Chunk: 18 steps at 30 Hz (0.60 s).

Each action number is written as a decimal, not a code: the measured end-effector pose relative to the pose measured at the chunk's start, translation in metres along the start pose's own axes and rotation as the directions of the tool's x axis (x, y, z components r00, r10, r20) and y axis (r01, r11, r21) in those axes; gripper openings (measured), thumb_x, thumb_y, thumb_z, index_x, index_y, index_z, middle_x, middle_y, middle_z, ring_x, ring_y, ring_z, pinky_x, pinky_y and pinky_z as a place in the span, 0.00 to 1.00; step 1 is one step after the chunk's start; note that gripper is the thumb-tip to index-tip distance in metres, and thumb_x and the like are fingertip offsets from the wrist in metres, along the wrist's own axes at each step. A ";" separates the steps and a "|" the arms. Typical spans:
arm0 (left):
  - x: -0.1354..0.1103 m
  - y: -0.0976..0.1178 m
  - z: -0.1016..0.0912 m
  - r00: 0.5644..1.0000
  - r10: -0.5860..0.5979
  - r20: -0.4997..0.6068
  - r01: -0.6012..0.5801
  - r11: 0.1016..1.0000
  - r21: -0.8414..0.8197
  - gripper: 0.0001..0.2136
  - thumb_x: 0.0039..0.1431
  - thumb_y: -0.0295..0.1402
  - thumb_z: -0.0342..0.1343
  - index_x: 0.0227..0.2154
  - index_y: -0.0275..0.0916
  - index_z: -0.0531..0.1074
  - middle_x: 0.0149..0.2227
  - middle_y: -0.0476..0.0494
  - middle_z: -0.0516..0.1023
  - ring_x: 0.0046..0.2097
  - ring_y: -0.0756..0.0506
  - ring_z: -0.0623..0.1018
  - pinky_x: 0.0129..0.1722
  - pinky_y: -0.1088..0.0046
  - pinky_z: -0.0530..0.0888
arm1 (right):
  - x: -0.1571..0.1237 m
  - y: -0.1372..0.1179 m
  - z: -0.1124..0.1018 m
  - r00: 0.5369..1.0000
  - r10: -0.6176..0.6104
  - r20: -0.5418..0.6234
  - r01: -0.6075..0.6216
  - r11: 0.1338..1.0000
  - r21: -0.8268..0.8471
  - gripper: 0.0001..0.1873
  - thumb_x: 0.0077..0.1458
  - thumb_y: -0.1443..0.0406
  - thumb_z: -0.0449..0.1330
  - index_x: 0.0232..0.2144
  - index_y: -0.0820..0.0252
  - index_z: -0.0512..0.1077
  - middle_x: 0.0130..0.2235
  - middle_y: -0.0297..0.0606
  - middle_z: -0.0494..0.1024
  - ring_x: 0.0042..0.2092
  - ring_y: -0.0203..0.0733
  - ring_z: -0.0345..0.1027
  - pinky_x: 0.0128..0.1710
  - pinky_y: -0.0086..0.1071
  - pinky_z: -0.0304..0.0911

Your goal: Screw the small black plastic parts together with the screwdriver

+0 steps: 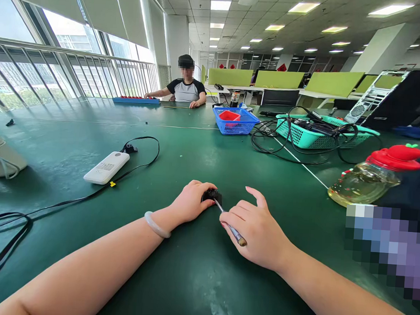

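My left hand (192,200) is closed around a small black part (217,195) on the green tabletop (172,279), with thumb and fingers on its sides. What exactly the part is I cannot make out, as the fingers cover much of it. A slim screwdriver-like tool (234,232) with a metal shaft lies pinched in my right hand (253,227). Its tip meets the black part, and its brownish handle end points back toward me. The right index finger is lifted off the tool. A pale bangle circles my left wrist.
A white power bank (106,168) with a black cable lies left, near a beige pouch (1,155). Ahead stand a blue basket (235,125) and a green basket (304,141) of cables. A red-lidded bottle (364,182) lies right. A person (188,89) sits across the table.
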<state>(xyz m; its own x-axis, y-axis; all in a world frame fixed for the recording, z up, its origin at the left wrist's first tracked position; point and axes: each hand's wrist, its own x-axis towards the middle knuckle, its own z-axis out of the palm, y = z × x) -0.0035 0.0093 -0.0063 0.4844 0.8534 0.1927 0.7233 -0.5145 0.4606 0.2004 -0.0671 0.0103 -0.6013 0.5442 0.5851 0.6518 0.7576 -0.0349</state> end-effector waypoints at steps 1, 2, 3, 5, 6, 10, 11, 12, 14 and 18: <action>0.000 0.000 0.000 1.000 -0.003 0.003 0.003 1.000 0.000 0.16 0.59 0.33 0.58 0.51 0.43 0.72 0.50 0.44 0.78 0.54 0.39 0.71 0.57 0.58 0.69 | 0.000 0.000 0.000 1.000 0.003 -0.007 -0.003 1.000 0.001 0.08 0.58 0.71 0.56 0.31 0.57 0.73 0.25 0.29 0.73 0.30 0.36 0.64 0.64 0.51 0.42; 0.000 0.000 0.000 1.000 -0.005 0.005 0.005 1.000 0.001 0.16 0.59 0.33 0.58 0.51 0.43 0.72 0.50 0.44 0.78 0.55 0.39 0.71 0.58 0.58 0.69 | 0.001 -0.001 -0.001 1.000 0.007 -0.012 -0.007 1.000 0.002 0.08 0.58 0.71 0.56 0.31 0.57 0.73 0.25 0.29 0.74 0.30 0.36 0.64 0.63 0.51 0.43; 0.000 0.000 0.000 1.000 -0.005 0.007 0.005 1.000 0.001 0.16 0.59 0.32 0.58 0.51 0.43 0.72 0.50 0.44 0.78 0.55 0.39 0.71 0.58 0.58 0.68 | 0.001 -0.001 -0.001 1.000 0.011 -0.016 -0.011 1.000 0.003 0.08 0.59 0.71 0.55 0.31 0.57 0.73 0.25 0.29 0.74 0.30 0.36 0.64 0.63 0.51 0.43; 0.000 0.001 0.000 1.000 -0.008 0.006 0.008 1.000 -0.003 0.16 0.59 0.32 0.58 0.50 0.43 0.72 0.49 0.44 0.78 0.55 0.40 0.71 0.58 0.59 0.68 | 0.002 -0.001 -0.002 1.000 0.018 -0.017 -0.018 1.000 -0.002 0.08 0.60 0.70 0.55 0.31 0.57 0.73 0.26 0.30 0.75 0.30 0.36 0.65 0.63 0.51 0.43; 0.000 0.001 0.000 1.000 -0.010 0.003 0.010 1.000 -0.006 0.16 0.59 0.32 0.58 0.50 0.43 0.72 0.49 0.44 0.78 0.55 0.40 0.71 0.58 0.59 0.68 | 0.002 -0.001 -0.002 1.000 0.021 -0.014 -0.021 1.000 -0.007 0.08 0.60 0.70 0.56 0.32 0.57 0.73 0.26 0.30 0.75 0.31 0.36 0.65 0.63 0.51 0.43; 0.000 0.001 0.000 1.000 -0.016 -0.003 0.016 1.000 -0.013 0.15 0.58 0.32 0.58 0.49 0.43 0.72 0.49 0.44 0.78 0.55 0.39 0.71 0.58 0.58 0.68 | 0.000 0.000 -0.001 1.000 0.018 0.018 -0.018 1.000 -0.021 0.07 0.57 0.71 0.57 0.32 0.56 0.73 0.26 0.30 0.74 0.31 0.36 0.65 0.64 0.51 0.42; 0.000 0.000 0.000 1.000 -0.016 -0.004 0.016 1.000 -0.015 0.15 0.58 0.32 0.58 0.49 0.43 0.72 0.49 0.44 0.78 0.55 0.39 0.71 0.58 0.58 0.68 | 0.000 0.000 -0.001 1.000 0.014 0.025 -0.014 1.000 -0.027 0.07 0.56 0.72 0.57 0.32 0.57 0.74 0.26 0.30 0.74 0.31 0.36 0.65 0.64 0.51 0.42; 0.000 0.000 0.000 1.000 -0.015 -0.006 0.015 1.000 -0.018 0.15 0.58 0.32 0.58 0.49 0.43 0.72 0.49 0.44 0.78 0.55 0.39 0.71 0.58 0.58 0.69 | 0.000 0.000 -0.001 0.999 0.009 0.031 -0.008 0.999 -0.034 0.07 0.56 0.72 0.57 0.32 0.57 0.74 0.26 0.30 0.74 0.31 0.36 0.65 0.64 0.51 0.42; 0.000 0.000 0.000 1.000 -0.014 -0.012 0.014 1.000 -0.023 0.15 0.58 0.32 0.58 0.49 0.44 0.72 0.49 0.44 0.78 0.54 0.40 0.71 0.57 0.57 0.69 | -0.001 0.001 0.000 0.999 0.000 0.039 0.002 0.999 -0.045 0.07 0.54 0.73 0.58 0.32 0.57 0.74 0.26 0.30 0.74 0.31 0.36 0.64 0.64 0.51 0.41; 0.000 -0.001 0.001 1.000 -0.012 -0.013 0.012 1.000 -0.028 0.15 0.58 0.32 0.58 0.49 0.44 0.72 0.49 0.45 0.78 0.55 0.40 0.71 0.57 0.58 0.69 | 0.000 0.000 -0.001 1.000 0.003 0.023 -0.003 0.999 -0.033 0.07 0.55 0.72 0.57 0.32 0.57 0.73 0.26 0.30 0.73 0.30 0.36 0.64 0.64 0.50 0.42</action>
<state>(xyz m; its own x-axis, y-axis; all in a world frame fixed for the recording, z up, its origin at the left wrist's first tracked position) -0.0035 0.0096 -0.0071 0.4689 0.8607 0.1984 0.7149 -0.5017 0.4870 0.2012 -0.0675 0.0107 -0.6095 0.5548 0.5664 0.6680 0.7441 -0.0101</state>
